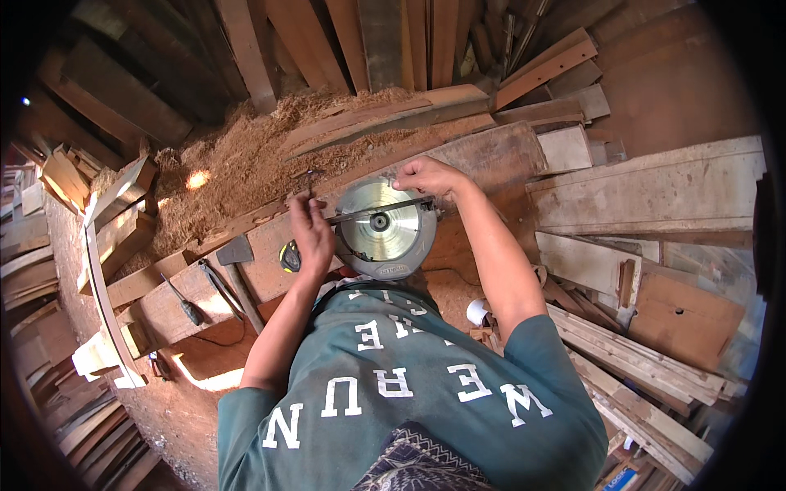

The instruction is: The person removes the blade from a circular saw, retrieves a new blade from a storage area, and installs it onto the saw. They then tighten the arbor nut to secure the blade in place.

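Observation:
A circular saw (399,268) lies on its side in front of me, its round, shiny blade (378,201) facing up. A thin dark bar (360,214), which looks like the saw's base plate edge-on, crosses the blade. My right hand (430,177) has its fingers curled in a pinch at the blade's upper right rim. Left of the saw is my left hand (311,229), its fingers blurred; whether it holds anything is unclear. Beside that wrist sits a yellow and black tape measure (289,257). A hatchet-like tool (235,250), dark long-handled pliers (219,288) and a green-handled screwdriver (190,311) lie farther left.
The tools rest on a thick timber beam (168,315). Wood shavings (221,164) are heaped beyond it. Upright planks (311,49) line the far side, with stacked boards (639,192) to the right. A curved pale strip (97,282) stands at the left, and a white roll (477,312) sits near my right elbow.

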